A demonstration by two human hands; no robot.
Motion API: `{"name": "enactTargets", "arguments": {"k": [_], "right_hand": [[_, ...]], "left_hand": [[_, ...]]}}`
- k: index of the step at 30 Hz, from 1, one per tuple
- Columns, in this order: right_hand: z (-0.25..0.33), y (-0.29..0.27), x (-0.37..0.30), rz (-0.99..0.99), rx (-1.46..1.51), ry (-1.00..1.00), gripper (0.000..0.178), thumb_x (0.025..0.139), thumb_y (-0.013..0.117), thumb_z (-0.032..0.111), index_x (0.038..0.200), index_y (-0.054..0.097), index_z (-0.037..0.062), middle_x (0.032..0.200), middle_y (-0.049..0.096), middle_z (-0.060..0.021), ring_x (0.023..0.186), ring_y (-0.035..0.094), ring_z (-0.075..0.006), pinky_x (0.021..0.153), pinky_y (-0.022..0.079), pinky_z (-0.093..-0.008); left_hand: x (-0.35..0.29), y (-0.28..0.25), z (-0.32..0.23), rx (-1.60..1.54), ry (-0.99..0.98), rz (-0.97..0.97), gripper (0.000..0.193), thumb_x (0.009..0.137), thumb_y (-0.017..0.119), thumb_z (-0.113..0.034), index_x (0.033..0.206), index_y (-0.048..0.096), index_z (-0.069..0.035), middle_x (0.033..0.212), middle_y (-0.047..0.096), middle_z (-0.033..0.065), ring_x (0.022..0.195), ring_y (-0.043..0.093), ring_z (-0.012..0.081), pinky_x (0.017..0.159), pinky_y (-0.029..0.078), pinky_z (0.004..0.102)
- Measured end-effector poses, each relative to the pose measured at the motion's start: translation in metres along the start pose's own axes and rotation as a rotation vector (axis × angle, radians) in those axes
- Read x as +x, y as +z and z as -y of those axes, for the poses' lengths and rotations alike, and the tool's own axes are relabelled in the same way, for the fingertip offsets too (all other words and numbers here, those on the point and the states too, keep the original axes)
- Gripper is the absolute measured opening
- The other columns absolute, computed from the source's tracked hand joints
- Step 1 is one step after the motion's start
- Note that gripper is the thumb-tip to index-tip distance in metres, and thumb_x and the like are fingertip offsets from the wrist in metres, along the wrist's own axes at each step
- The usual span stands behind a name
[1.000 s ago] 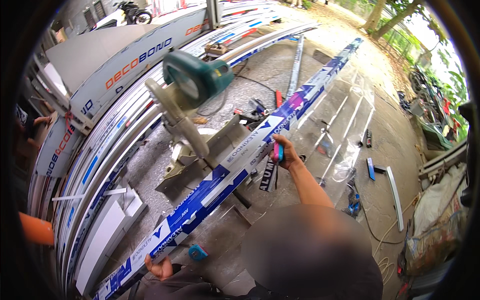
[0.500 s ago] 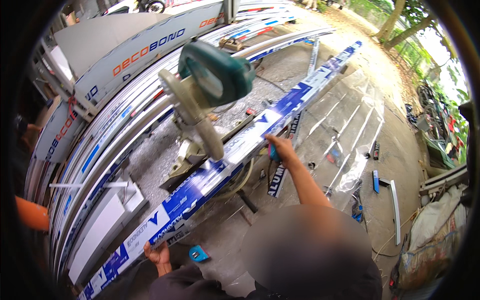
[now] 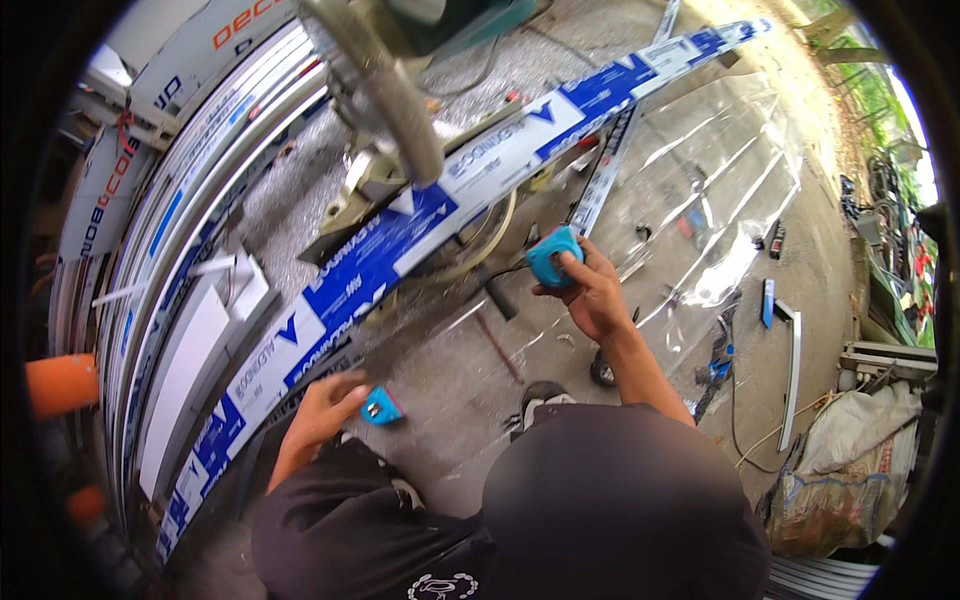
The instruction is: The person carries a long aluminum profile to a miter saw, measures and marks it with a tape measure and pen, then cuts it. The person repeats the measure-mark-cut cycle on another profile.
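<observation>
Two hands: right (image 3: 592, 290) grips blue case (image 3: 553, 256), left (image 3: 325, 405) nears blue-white-wrapped profile (image 3: 400, 235).

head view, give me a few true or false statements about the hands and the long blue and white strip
1. The right hand holds a blue tape measure. True.
2. The left hand rests on the white sack. False: it is at the long blue and white strip, by a small blue object.
3. The strip lies across the saw. True.
4. The orange object sits at the right edge. False: the orange object is at the left edge.
</observation>
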State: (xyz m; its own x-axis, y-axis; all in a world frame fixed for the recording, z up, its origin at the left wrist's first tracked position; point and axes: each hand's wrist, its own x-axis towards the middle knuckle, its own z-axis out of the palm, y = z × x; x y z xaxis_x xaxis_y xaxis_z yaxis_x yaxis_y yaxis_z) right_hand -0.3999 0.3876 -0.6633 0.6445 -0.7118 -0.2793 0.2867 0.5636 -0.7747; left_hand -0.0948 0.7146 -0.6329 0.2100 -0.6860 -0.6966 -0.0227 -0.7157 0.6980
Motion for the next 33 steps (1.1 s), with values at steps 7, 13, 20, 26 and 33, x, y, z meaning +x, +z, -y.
{"name": "enactTargets", "arguments": {"k": [7, 13, 20, 26, 33], "right_hand": [[-0.072, 0.089, -0.051, 0.587, -0.222, 0.093, 0.089, 0.095, 0.064, 0.002, 0.164, 0.007, 0.0048, 0.160, 0.033, -0.0169, 0.142, 0.040, -0.0237, 0.115, 0.037, -0.0383], [-0.096, 0.053, -0.054, 0.394, -1.219, -0.252, 0.043, 0.092, 0.070, 0.034, 0.118, 0.066, 0.0002, 0.094, 0.072, -0.0214, 0.079, 0.070, -0.0366, 0.069, 0.055, -0.0435], [-0.165, -0.006, -0.058, 0.254, -1.667, -0.113, 0.036, 0.088, 0.065, 0.016, 0.115, 0.051, -0.0044, 0.104, 0.062, -0.0247, 0.095, 0.066, -0.0441, 0.081, 0.055, -0.0493], [-0.134, 0.021, -0.049, 0.225, -1.232, -0.085, 0.025, 0.085, 0.059, 0.009, 0.107, 0.058, -0.0012, 0.094, 0.067, -0.0238, 0.090, 0.068, -0.0401, 0.077, 0.053, -0.0478], [-0.049, 0.030, -0.035, 0.241, -1.171, -0.225, 0.031, 0.080, 0.074, 0.019, 0.104, 0.064, 0.0011, 0.086, 0.063, -0.0065, 0.075, 0.059, -0.0154, 0.067, 0.049, -0.0341]], "left_hand": [[0.020, 0.063, -0.087, -0.068, 0.168, 0.259, 0.081, 0.100, 0.064, -0.042, 0.157, 0.017, -0.007, 0.152, 0.038, 0.0197, 0.137, 0.046, 0.0333, 0.102, 0.052, 0.0475], [0.036, 0.058, -0.061, -0.536, -0.441, -0.072, 0.041, 0.098, 0.054, -0.051, 0.107, 0.062, -0.011, 0.077, 0.064, 0.0075, 0.054, 0.061, 0.0222, 0.042, 0.039, 0.0301], [0.039, 0.023, -0.058, -0.559, -0.137, 0.237, 0.045, 0.098, 0.045, -0.041, 0.095, 0.066, -0.002, 0.087, 0.071, 0.0171, 0.074, 0.066, 0.0244, 0.062, 0.050, 0.0340], [0.039, -0.004, -0.059, -0.203, 0.065, 0.257, 0.033, 0.096, 0.052, -0.027, 0.091, 0.067, 0.002, 0.086, 0.070, 0.0140, 0.083, 0.065, 0.0232, 0.080, 0.050, 0.0350], [0.031, -0.063, -0.028, 0.765, 0.295, -0.442, 0.036, 0.081, 0.065, -0.030, 0.106, 0.068, -0.003, 0.098, 0.073, 0.0247, 0.091, 0.070, 0.0419, 0.080, 0.055, 0.0491]]}}
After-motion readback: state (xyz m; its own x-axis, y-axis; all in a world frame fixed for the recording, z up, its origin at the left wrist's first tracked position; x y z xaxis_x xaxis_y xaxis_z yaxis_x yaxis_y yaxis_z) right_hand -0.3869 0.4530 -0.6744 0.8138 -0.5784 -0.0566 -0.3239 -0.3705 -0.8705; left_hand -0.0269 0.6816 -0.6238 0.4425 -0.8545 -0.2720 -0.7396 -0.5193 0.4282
